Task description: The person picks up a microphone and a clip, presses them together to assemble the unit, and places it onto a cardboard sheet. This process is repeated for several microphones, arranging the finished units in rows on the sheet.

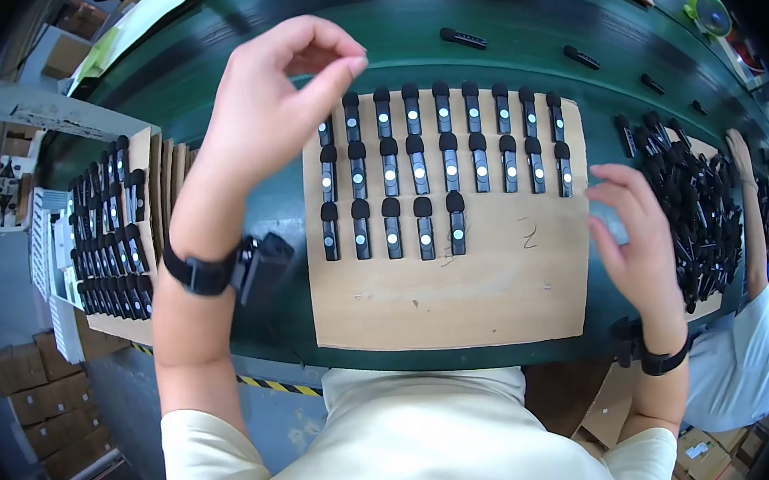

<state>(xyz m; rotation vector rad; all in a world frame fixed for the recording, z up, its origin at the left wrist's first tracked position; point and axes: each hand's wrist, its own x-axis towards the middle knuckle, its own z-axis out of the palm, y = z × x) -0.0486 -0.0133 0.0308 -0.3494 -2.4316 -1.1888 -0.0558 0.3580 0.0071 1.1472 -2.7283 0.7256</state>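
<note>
My left hand (276, 99) is raised over the upper left corner of a cardboard sheet (409, 306), thumb and forefinger pinched together. Whether anything small is between those fingertips, I cannot make out. My right hand (635, 227) hovers at the sheet's right edge with thumb and fingers apart; a pale bluish patch shows between them, too unclear to name. On the sheet lie small black clip-on microphones (419, 168) with foam tops and a pale round spot on each, set out in three rows. The lowest row fills only the left part.
Several loose microphones (463, 38) lie on the green table (273, 323) beyond the sheet. A big pile of them (692, 204) is at the right, near a co-worker's arm (749, 208). Left stands another microphone-covered cardboard (118, 327). Brown boxes (51, 402) are stacked on the floor.
</note>
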